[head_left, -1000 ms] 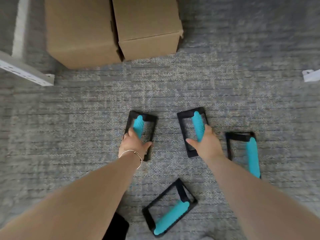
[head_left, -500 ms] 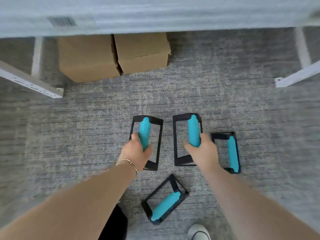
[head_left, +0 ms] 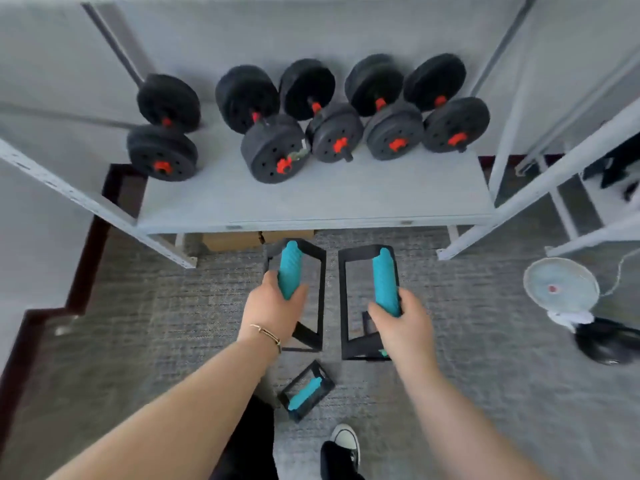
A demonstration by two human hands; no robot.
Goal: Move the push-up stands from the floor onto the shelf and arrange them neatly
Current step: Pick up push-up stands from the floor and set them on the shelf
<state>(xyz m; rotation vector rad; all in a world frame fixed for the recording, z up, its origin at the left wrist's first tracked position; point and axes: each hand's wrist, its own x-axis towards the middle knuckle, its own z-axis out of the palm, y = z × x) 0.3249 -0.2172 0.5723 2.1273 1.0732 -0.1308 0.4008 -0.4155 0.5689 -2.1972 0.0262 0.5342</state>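
My left hand (head_left: 273,310) grips the teal handle of a black-framed push-up stand (head_left: 290,268), held in the air just below the shelf's front edge. My right hand (head_left: 403,320) grips the teal handle of a second push-up stand (head_left: 382,275), lifted beside the first. A third push-up stand (head_left: 306,391) lies on the grey carpet between my arms. A fourth stand is mostly hidden behind my right hand; only a scrap of frame (head_left: 367,322) shows. The grey shelf board (head_left: 311,202) lies ahead, its front strip bare.
Several black dumbbells (head_left: 277,143) with red collars fill the back of the shelf. White shelf uprights (head_left: 512,216) flank it. Cardboard boxes (head_left: 232,239) sit under the shelf. A white fan (head_left: 561,289) stands on the floor at right. My shoe (head_left: 343,441) is below.
Both hands have lifted their stands off the carpet and raised them toward the shelf. The view has tilted up, bringing the shelf top and dumbbells into sight.
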